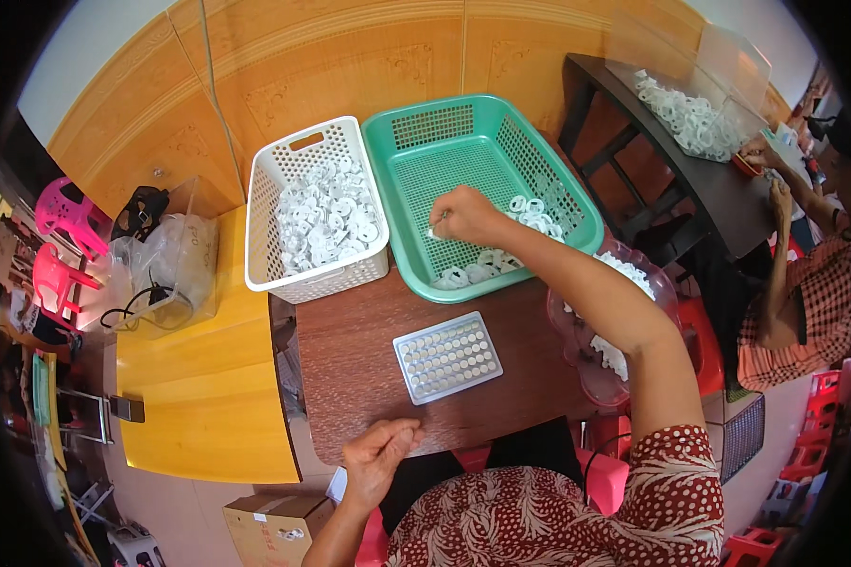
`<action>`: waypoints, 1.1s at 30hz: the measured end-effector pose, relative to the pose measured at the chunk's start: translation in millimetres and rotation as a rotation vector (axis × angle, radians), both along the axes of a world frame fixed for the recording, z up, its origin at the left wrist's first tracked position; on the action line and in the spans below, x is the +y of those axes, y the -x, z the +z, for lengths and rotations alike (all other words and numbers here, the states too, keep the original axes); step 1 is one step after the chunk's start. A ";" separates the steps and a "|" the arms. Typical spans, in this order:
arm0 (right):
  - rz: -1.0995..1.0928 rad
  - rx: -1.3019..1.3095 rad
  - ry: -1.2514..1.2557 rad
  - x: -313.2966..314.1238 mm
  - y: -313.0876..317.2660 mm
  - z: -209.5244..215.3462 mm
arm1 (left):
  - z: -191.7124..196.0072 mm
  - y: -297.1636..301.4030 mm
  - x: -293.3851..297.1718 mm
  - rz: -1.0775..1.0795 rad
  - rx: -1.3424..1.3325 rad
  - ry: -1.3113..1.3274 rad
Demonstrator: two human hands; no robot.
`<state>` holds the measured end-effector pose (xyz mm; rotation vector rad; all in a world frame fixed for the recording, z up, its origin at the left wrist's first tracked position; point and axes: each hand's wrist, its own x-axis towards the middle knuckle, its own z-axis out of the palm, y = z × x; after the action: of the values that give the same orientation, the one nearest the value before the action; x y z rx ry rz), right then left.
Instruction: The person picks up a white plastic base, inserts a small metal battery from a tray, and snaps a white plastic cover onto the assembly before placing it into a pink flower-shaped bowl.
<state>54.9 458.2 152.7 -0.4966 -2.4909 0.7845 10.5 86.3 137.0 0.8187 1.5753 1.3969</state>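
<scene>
A small white piece (pixel 432 233) shows at the fingertips of the right hand (pixel 468 215), whose fingers are bunched over the green basket (pixel 454 175); whether they pinch it, I cannot tell. White rings (pixel 454 278) lie along the basket's near side, with more at its right. This basket stands toward the surface's far edge, beside a white basket (pixel 338 281) heaped with white parts (pixel 326 222) at the far left corner. Nearer the front edge of the brown surface (pixel 340 364), a white tray (pixel 460 386) carries rows of pale discs (pixel 447 354). At that front edge is the left hand (pixel 376 460), fingers curled, thumb pressed to the forefinger. A pink scalloped bowl (pixel 563 333) with white pieces is at the right edge, partly behind the right forearm.

Beyond the left edge, a yellow table (pixel 194 387) carries a clear box (pixel 199 255). Wood panelling (pixel 340 71) covers the wall behind. At right, a co-worker (pixel 804 312) sits by a dark table (pixel 719 203) bearing a clear bin of white parts (pixel 690 118). Pink stools (pixel 59 283) stand at far left.
</scene>
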 end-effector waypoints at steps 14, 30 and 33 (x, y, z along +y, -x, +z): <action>0.217 0.244 1.372 -142.9 -110.3 56.6 | 47.2 -29.3 70.3 0.067 -0.308 -0.363; 0.070 0.259 1.322 -217.0 -120.1 6.5 | 34.7 -64.6 25.6 0.259 -0.306 -0.245; -0.035 0.278 1.235 -222.6 -126.6 3.2 | 29.9 -64.3 24.3 0.270 -0.221 -0.204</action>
<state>181.5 235.6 155.9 -0.7279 -1.4835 2.1554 74.8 110.6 167.0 0.5575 1.4254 1.8006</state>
